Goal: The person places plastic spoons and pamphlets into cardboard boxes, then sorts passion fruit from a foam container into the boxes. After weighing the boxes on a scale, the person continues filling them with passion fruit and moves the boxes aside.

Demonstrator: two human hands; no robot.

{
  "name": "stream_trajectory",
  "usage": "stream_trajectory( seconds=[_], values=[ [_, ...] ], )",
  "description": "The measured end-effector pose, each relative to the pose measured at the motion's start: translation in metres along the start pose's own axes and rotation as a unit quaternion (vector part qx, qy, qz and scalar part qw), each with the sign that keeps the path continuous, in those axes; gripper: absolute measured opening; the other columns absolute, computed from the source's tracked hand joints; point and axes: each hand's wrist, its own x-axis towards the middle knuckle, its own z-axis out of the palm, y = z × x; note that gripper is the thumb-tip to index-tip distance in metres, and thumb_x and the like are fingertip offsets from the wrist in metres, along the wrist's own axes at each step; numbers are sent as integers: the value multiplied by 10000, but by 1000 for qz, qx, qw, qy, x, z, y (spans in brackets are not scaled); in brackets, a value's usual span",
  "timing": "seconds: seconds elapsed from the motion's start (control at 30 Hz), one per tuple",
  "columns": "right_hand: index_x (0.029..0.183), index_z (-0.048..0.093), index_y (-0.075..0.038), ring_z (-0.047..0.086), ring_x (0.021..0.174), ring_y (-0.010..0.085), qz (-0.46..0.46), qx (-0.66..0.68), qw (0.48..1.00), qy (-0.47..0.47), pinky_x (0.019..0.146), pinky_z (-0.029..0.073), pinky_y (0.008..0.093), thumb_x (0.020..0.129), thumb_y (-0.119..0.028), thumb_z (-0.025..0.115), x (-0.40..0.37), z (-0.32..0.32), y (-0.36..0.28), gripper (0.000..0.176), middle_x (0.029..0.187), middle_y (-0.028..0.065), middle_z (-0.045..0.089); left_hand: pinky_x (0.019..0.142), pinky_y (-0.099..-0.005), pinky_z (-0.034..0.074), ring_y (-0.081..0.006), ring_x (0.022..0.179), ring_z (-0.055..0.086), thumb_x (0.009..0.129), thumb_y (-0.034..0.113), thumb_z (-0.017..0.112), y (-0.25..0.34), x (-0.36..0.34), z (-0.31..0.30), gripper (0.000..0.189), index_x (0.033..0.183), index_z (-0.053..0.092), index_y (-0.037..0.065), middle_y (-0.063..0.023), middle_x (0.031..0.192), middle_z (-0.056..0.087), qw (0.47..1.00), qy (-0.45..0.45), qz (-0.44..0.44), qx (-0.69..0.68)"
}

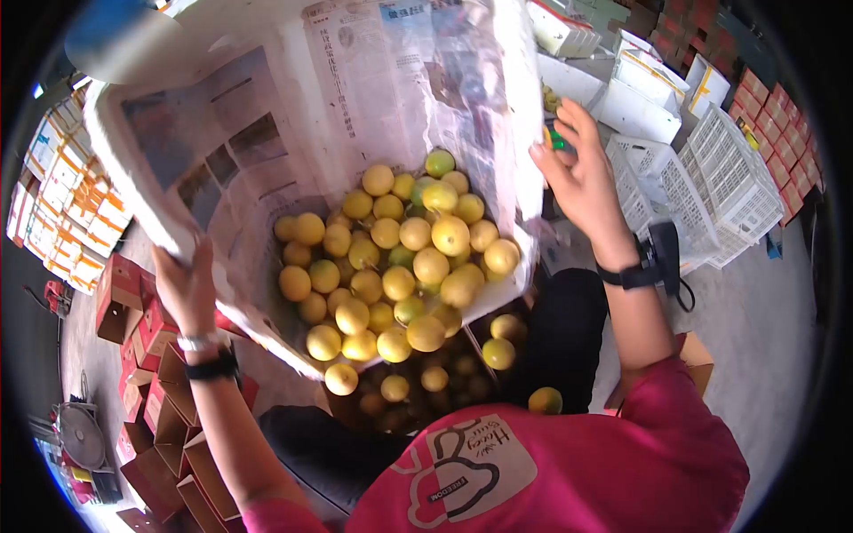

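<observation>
A white foam box [520,80], lined with newspaper, is tilted towards me over my lap. Many round yellow fruits [415,234], which look like passion fruits, are heaped at its lower end, a few with a green tinge. Some fruits [341,378] are at or past its lower lip, above a darker container [449,391] holding more fruits. My left hand [188,280] is closed on the box's left rim. At the right rim, my right hand [573,164] has its thumb and fingers apart, thumb tip right at the edge. A small green and yellow thing [555,139] shows between them.
Red and brown cartons [164,391] are piled at the left, with orange-strapped white boxes [71,195] behind. White plastic crates [729,186] and foam boxes [644,93] stand at the right. Stacked red cartons [777,133] are farther back. A loose fruit [546,401] lies by my leg.
</observation>
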Motion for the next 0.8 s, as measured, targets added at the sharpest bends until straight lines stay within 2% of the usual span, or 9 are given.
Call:
stream_trajectory(
  seconds=[0.07,0.1,0.13,0.23,0.3,0.53,0.67,0.77,0.8],
  values=[
    [1307,452,-29,581,1106,257,11,-59,993,-102,871,479,356,847,-138,660,-49,-26,-7,518,1216,158,580,769,-347,474,-234,844,615,768,237,718,-15,25,25,398,1052,563,4,-131,939,637,999,-16,-24,41],
    [1265,499,-25,588,1088,256,30,-41,978,-203,863,481,350,839,-133,662,-75,-39,-12,470,1206,157,586,805,-400,479,-349,934,639,737,250,687,-30,38,39,470,1134,548,41,-182,1000,657,996,-40,-59,52],
    [1219,539,-21,604,1047,285,107,-16,940,-323,869,484,359,813,-151,680,-106,-51,-9,449,1172,167,597,804,-403,480,-352,929,641,724,256,683,-43,52,55,457,1106,555,40,-180,987,663,997,-50,-38,39],
    [1136,611,-87,610,993,255,65,-64,840,-534,854,443,409,808,-256,673,-229,-87,11,374,1035,86,651,813,-396,478,-354,933,639,708,268,685,-83,84,94,485,1115,554,39,-176,973,664,991,-81,-55,93],
    [1099,640,-221,615,899,153,59,-124,875,-465,782,355,365,840,-281,621,-290,-93,16,267,995,-29,651,817,-383,476,-330,921,644,697,268,686,-116,102,125,516,1135,555,27,-176,975,664,986,-116,-66,103],
    [930,614,-142,568,797,221,11,-174,786,-593,771,375,386,841,-243,614,-245,-84,10,134,846,23,586,812,-365,471,-307,919,642,669,245,669,-155,118,175,507,1109,569,15,-167,1009,663,987,-117,-100,36],
    [946,592,-79,536,898,284,109,-76,853,-504,745,422,431,810,-271,661,-172,-48,28,245,952,95,559,813,-380,469,-340,932,633,701,259,652,-104,84,140,489,1124,551,36,-178,1002,658,992,-80,-74,62],
    [1067,598,-57,540,937,325,-37,-154,909,-385,794,437,431,789,-319,688,-114,-1,31,393,1029,147,541,824,-367,475,-301,952,639,770,256,674,-82,53,107,561,1249,503,17,-185,1062,641,996,4,9,85],
    [1102,595,-54,542,964,334,-91,-164,914,-360,817,438,431,783,-340,692,-96,14,33,439,1053,158,536,832,-325,474,-229,963,621,787,227,700,-37,44,80,604,1281,469,-33,-183,1104,624,987,-74,-111,84]
  ],
)
